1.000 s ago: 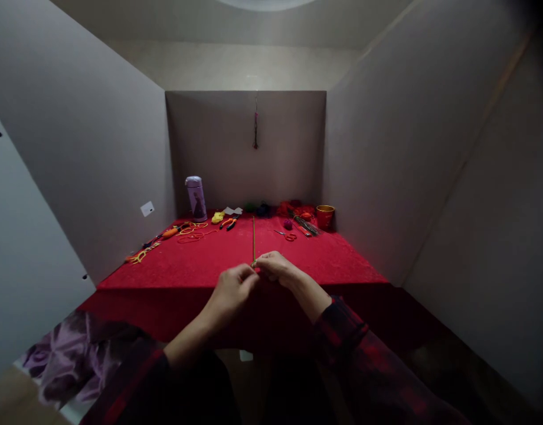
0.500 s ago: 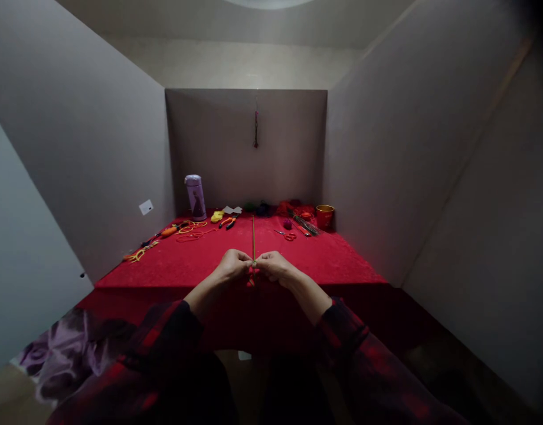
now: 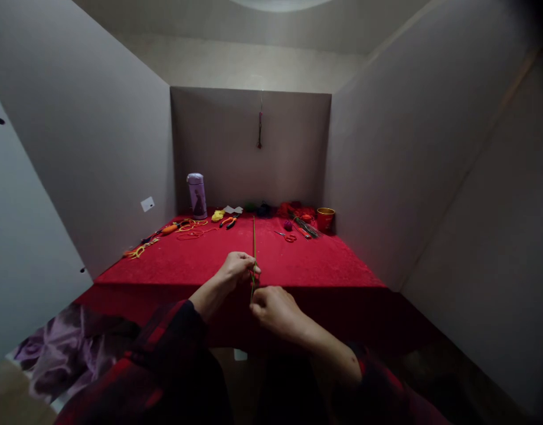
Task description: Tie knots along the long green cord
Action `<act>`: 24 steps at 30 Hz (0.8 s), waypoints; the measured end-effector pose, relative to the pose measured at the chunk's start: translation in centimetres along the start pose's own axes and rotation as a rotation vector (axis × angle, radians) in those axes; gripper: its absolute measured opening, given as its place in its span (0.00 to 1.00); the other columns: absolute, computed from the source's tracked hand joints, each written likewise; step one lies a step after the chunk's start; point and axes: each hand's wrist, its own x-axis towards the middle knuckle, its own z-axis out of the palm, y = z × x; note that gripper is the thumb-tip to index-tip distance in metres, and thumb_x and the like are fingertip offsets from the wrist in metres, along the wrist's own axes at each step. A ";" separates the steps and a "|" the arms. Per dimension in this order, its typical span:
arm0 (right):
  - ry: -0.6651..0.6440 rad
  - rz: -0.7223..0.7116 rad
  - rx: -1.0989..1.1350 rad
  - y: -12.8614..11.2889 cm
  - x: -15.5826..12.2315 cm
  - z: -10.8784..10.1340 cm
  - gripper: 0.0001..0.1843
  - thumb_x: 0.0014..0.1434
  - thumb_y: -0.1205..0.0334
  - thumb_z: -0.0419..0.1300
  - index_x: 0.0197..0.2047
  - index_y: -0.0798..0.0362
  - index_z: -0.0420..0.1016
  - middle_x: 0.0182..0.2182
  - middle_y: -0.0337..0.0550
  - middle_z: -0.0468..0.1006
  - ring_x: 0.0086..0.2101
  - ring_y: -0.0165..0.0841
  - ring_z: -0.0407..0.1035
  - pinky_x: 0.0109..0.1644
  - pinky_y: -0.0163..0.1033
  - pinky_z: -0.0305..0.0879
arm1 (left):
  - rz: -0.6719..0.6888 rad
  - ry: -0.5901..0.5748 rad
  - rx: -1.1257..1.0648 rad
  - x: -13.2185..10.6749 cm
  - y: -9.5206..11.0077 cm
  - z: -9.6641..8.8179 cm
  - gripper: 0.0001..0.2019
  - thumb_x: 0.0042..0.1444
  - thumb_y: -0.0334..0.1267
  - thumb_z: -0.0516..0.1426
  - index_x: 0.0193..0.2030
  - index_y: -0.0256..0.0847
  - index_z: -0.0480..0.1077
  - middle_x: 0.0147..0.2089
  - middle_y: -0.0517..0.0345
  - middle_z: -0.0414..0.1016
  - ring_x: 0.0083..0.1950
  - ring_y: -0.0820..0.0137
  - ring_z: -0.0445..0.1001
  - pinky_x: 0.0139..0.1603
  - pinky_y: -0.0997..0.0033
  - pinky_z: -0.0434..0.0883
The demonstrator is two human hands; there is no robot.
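A thin green cord point(image 3: 254, 239) runs straight from the back of the red-covered table toward me. My left hand point(image 3: 238, 268) pinches it near the table's front edge, fingertips closed. Lower and closer to my body, my right hand point(image 3: 275, 308) is closed on the cord's near end, thumb against the fingers. Between the two hands the cord stretches down past the table edge. How its strands are knotted or crossed at the fingertips is too small to make out.
On the red cloth point(image 3: 200, 257) lie orange-handled pliers point(image 3: 229, 221), red scissors point(image 3: 288, 237), a purple yarn ball point(image 3: 288, 225) and yellow cord point(image 3: 138, 250). A purple bottle point(image 3: 198, 198) and a red pot point(image 3: 325, 219) stand farther back. Grey panels point(image 3: 249, 159) enclose the table.
My right hand has moved down and toward me, away from my left hand, drawing the cord's near end along. My left hand stays close to its earlier place on the cord.
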 end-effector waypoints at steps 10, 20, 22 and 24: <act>0.137 0.240 0.414 0.3 5.4 -3.7 0.16 0.62 0.61 0.48 0.24 0.55 0.65 0.20 0.45 0.71 0.22 0.30 0.64 0.24 0.33 0.52 | 0.001 -0.035 -0.079 0.2 -0.2 -0.1 0.11 0.47 0.37 0.58 0.19 0.36 0.61 0.13 0.66 0.60 0.11 0.84 0.50 0.14 0.79 0.45; -0.163 0.311 0.643 1.9 8.8 -2.2 0.19 0.61 0.57 0.53 0.21 0.56 0.62 0.11 0.32 0.60 0.12 0.21 0.50 0.16 0.28 0.44 | 0.049 -0.015 0.095 0.6 -0.8 -0.9 0.09 0.46 0.39 0.57 0.22 0.35 0.65 0.14 0.65 0.62 0.12 0.81 0.55 0.15 0.80 0.51; -0.144 0.326 0.644 2.2 8.7 -2.4 0.18 0.59 0.58 0.56 0.20 0.55 0.60 0.10 0.29 0.54 0.11 0.20 0.46 0.15 0.29 0.41 | 0.071 0.004 0.160 0.8 -1.1 -1.1 0.08 0.46 0.37 0.57 0.21 0.35 0.66 0.13 0.65 0.62 0.12 0.80 0.55 0.15 0.79 0.52; -0.135 0.343 0.649 2.4 8.7 -2.5 0.17 0.57 0.59 0.57 0.20 0.54 0.59 0.10 0.28 0.52 0.12 0.20 0.45 0.16 0.29 0.40 | 0.108 0.032 0.239 0.9 -1.4 -1.2 0.08 0.46 0.35 0.56 0.21 0.35 0.67 0.14 0.64 0.63 0.14 0.79 0.58 0.17 0.79 0.54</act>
